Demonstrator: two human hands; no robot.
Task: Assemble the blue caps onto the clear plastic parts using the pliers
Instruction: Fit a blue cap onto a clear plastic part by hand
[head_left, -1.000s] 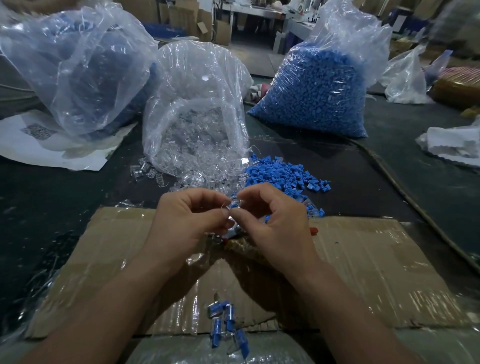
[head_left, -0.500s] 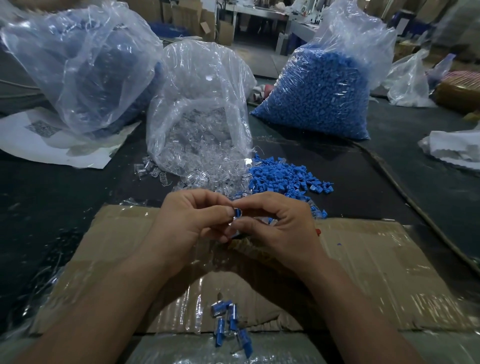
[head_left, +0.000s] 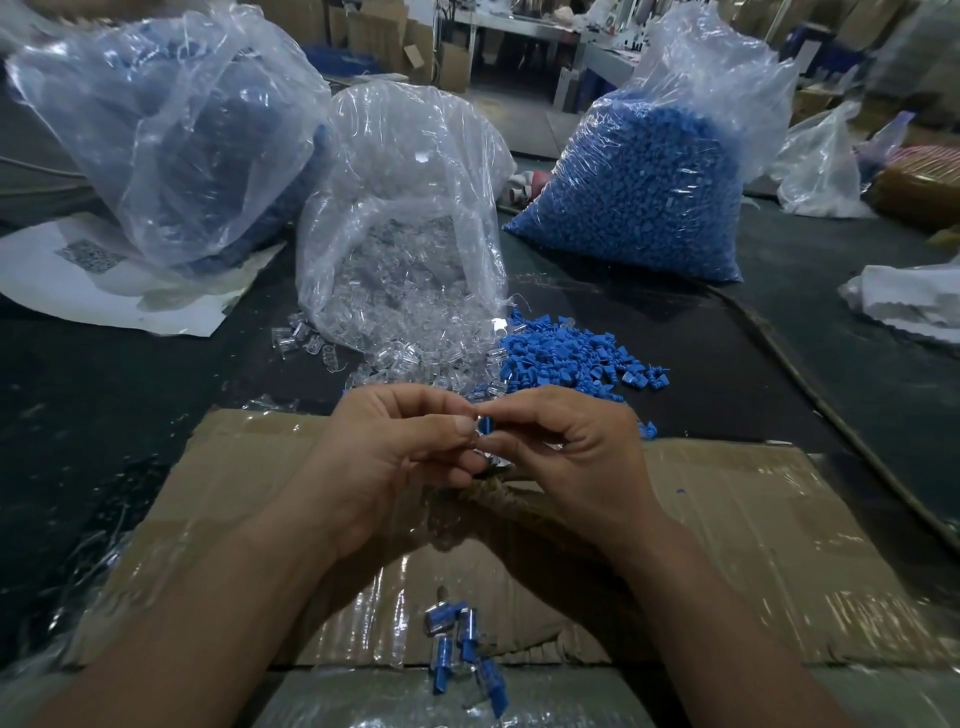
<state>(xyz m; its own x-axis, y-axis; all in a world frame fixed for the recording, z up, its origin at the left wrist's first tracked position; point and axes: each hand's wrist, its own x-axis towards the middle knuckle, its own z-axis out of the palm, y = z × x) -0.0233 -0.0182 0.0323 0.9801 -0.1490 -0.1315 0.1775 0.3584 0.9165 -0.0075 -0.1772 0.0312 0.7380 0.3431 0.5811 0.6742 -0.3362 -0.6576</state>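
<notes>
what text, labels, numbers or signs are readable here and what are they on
No text here can be read.
White sheet: a printed square patch like a scan code, too blurred to read.
Cardboard boxes at the back: no legible print.
Plastic bags, blue cap in the fingers, taped cardboard: no marking visible.

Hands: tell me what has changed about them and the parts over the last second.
The left hand and right hand have drawn closer. A blue cap now shows pinched between their fingertips, where a second ago none showed. Nothing was let go. The finished pieces on the cardboard, the loose blue caps and the bags stayed put.
</notes>
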